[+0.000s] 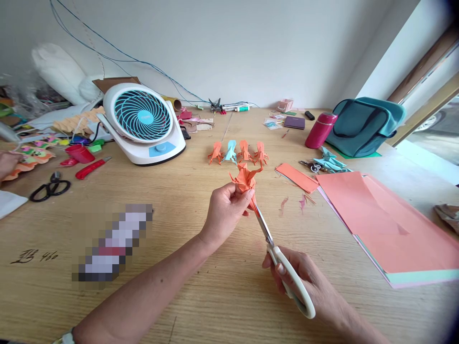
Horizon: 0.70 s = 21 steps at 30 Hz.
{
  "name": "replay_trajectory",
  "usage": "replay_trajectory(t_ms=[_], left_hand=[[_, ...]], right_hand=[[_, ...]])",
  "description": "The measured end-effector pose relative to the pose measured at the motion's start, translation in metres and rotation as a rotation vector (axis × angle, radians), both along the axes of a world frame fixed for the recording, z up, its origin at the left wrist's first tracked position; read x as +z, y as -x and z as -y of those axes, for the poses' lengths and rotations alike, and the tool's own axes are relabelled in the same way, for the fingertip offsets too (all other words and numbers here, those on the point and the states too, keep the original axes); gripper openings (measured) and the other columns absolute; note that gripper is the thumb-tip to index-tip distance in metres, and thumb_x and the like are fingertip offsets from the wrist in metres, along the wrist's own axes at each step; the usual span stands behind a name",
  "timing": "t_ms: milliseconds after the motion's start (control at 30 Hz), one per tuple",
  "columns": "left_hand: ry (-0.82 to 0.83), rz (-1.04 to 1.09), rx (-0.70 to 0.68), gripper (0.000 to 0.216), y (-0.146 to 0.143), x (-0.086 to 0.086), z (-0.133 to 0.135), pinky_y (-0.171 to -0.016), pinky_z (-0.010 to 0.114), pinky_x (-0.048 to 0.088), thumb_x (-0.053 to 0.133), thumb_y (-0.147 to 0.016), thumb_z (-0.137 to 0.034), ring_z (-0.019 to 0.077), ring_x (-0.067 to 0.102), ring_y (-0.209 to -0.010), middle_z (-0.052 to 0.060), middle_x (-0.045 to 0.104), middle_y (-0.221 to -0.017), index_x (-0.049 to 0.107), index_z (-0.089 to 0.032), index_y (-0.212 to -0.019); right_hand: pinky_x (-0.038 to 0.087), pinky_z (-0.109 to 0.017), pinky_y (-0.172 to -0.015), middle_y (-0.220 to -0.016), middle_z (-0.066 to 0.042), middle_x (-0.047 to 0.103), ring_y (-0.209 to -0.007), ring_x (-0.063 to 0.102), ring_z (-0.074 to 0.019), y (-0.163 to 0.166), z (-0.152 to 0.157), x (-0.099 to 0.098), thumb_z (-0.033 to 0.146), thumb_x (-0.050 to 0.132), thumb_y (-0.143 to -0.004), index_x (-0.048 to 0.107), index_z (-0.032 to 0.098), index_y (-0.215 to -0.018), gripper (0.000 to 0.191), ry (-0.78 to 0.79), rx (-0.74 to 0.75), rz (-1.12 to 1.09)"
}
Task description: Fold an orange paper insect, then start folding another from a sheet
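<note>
My left hand (224, 210) pinches an orange folded-paper figure (245, 177) with thin legs sticking out, held above the table. Wrapped through the handles of white-handled scissors (292, 282), my right hand (304, 270) keeps the blades pointing up and away from me. The blade tips touch the lower end of the orange figure, by my left thumb. Beyond it, several finished paper figures stand in a row, among them a light blue one (230, 150) and an orange one (215, 152).
At right lie orange paper sheets (380, 215), an orange strip (297, 177), light blue figures (332, 161), a pink flask (322, 130) and a teal bag (362, 126). A fan (141, 122), black scissors (50, 188) and a red cutter (91, 168) are at left, near another person's hand (7, 163).
</note>
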<state>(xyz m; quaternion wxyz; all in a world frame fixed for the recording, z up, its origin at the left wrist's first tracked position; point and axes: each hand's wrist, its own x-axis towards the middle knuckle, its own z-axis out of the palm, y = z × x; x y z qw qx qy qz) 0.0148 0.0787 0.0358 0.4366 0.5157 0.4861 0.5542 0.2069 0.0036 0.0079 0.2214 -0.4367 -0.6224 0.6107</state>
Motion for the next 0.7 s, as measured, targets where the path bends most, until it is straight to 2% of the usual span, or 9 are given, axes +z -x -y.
replay_trajectory(t_ms=[300,700], left_hand=[[0.009,0.004,-0.004,0.025,-0.0002,0.0021,0.0011,-0.047,0.018,0.055,0.070,-0.083,-0.034,0.0099,0.062,-0.056,-0.001,0.064,-0.063,0.061,-0.015,-0.068],[-0.010,-0.006,0.023,0.026,-0.0005,0.0001,0.0001,-0.047,0.018,0.055,0.070,-0.082,-0.034,0.0094,0.062,-0.053,-0.001,0.064,-0.061,0.060,-0.015,-0.067]], right_hand=[[0.031,-0.027,-0.056,-0.062,0.003,0.045,-0.059,0.041,-0.0128,-0.0018,0.0005,-0.0060,0.070,0.048,-0.091,0.062,0.016,-0.091,0.056,-0.026,0.007,0.003],[0.034,-0.027,-0.058,-0.068,0.002,0.047,-0.063,0.044,-0.0145,-0.0044,0.0030,-0.0067,0.067,0.049,-0.090,0.064,0.017,-0.097,0.052,0.032,0.003,0.004]])
